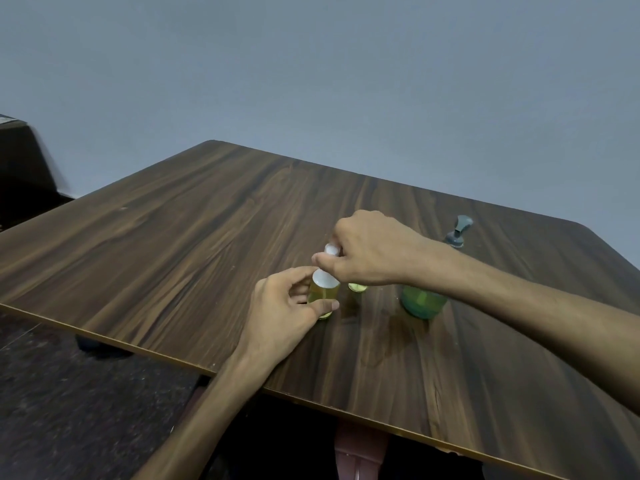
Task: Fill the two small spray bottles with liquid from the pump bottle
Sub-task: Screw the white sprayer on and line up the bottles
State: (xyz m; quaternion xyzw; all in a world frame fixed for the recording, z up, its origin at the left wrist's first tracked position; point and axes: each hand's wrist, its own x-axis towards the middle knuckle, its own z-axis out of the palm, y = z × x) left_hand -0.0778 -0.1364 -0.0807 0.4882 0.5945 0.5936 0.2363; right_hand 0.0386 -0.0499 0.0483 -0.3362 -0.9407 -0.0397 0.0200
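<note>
While the left hand grips a filled spray bottle mid-table, the right hand pinches its white cap; the second bottle beside it apparently stands uncapped, the pump bottle toward the right edge.

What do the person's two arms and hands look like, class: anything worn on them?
Both are bare. The left hand and right hand show no gloves, and I can make out no rings. No sleeve, watch or band shows on either forearm as far as the frame reaches. Neither arm carries any marking that I can see.
</note>
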